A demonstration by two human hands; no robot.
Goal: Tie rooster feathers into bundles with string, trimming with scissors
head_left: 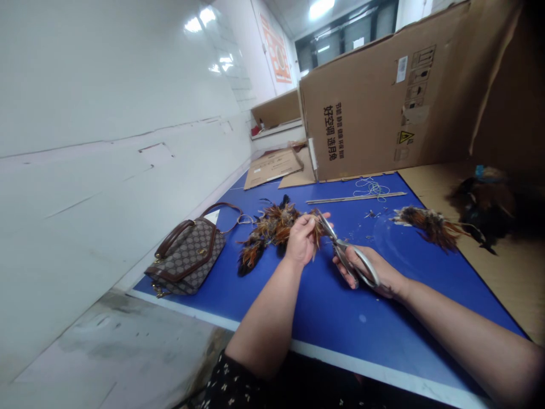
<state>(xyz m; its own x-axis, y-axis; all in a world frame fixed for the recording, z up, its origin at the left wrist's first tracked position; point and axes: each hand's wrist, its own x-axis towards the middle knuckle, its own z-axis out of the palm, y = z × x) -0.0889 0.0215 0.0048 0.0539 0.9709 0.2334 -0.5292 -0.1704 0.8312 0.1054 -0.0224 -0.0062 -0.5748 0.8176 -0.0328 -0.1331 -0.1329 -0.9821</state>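
Note:
My left hand (301, 238) is closed in a pinch on a small bunch of brown feathers (317, 232) above the blue tabletop. In my right hand (374, 271) is a pair of metal scissors (340, 245), fingers wrapped through its handles. The blades point up and left, right beside the pinched feathers; whether they touch them I cannot tell. Just left of my left hand lies a heap of brown and black feathers (268, 227). A separate feather bundle (428, 224) rests on the table further right.
A patterned handbag (187, 258) stands at the left by the wall. Behind are a wooden stick (357, 198), tangled thread (372, 188) and dark scraps (372, 214). A large cardboard box (361, 113) rises at the back. Dark feathers (485, 210) lie on cardboard at the right.

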